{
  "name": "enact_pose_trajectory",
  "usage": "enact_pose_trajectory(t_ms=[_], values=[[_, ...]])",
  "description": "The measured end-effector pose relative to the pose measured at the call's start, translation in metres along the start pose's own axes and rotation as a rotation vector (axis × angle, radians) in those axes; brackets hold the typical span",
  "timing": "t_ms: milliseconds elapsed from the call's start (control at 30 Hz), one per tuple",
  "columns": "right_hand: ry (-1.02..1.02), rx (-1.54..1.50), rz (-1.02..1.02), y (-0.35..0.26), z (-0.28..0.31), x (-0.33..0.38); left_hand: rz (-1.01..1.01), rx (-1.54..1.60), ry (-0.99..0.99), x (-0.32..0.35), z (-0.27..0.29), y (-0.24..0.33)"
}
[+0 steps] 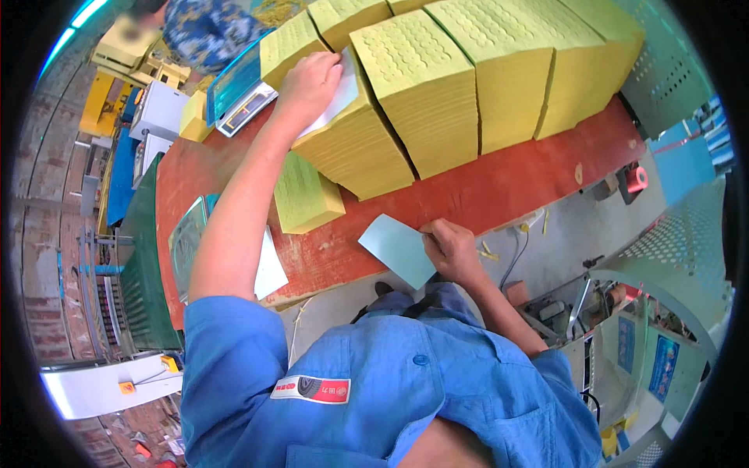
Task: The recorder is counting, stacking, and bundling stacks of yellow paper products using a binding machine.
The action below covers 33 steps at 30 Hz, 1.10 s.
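My left hand (310, 82) presses flat on the white sheet (343, 93) atop a tall yellow embossed paper stack (355, 148) — right hand (451, 249), below that stack, pinches a pale blue card (398, 248); labelling step, card goes up next.

The single head-worn fisheye camera looks steeply down from above the long red-brown wooden workbench (499, 191), close over it, the bench crossing the upper frame and edges bending toward the rim.
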State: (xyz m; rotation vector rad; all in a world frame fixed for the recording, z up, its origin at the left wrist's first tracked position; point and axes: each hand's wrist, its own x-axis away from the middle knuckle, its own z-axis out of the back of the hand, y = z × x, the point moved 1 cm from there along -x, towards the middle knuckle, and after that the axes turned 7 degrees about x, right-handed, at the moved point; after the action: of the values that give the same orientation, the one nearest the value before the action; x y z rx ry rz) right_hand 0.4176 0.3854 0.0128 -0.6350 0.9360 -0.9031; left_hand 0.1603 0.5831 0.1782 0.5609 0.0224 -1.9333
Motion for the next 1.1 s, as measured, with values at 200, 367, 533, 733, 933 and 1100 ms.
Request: enact_pose_trajectory(t_ms=[200, 367, 533, 733, 933, 1100], values=[[-0.121, -0.196, -0.1, 0.003, 0.01, 0.006, 0.026, 0.095, -0.07, 0.002, -0.001, 0.0], [-0.105, -0.945, -0.547, 0.016, 0.011, 0.049, 0.009, 0.123, -0.142, 0.028, 0.011, 0.029], [0.076, -1.495, -0.721, 0.016, -0.015, 0.109, -0.113, 0.167, -0.221, 0.089, 0.035, 0.085], [-0.021, -1.647, -0.8, -0.013, -0.06, 0.115, -0.319, 0.344, -0.3, 0.146, 0.064, 0.133], [0.18, -1.336, -0.913, -0.057, -0.045, 0.1, -0.274, 0.274, -0.128, 0.167, 0.065, 0.101], [0.157, -0.951, -0.742, -0.069, 0.011, 0.066, 0.15, 0.985, 0.042, 0.211, 0.04, 0.054]])
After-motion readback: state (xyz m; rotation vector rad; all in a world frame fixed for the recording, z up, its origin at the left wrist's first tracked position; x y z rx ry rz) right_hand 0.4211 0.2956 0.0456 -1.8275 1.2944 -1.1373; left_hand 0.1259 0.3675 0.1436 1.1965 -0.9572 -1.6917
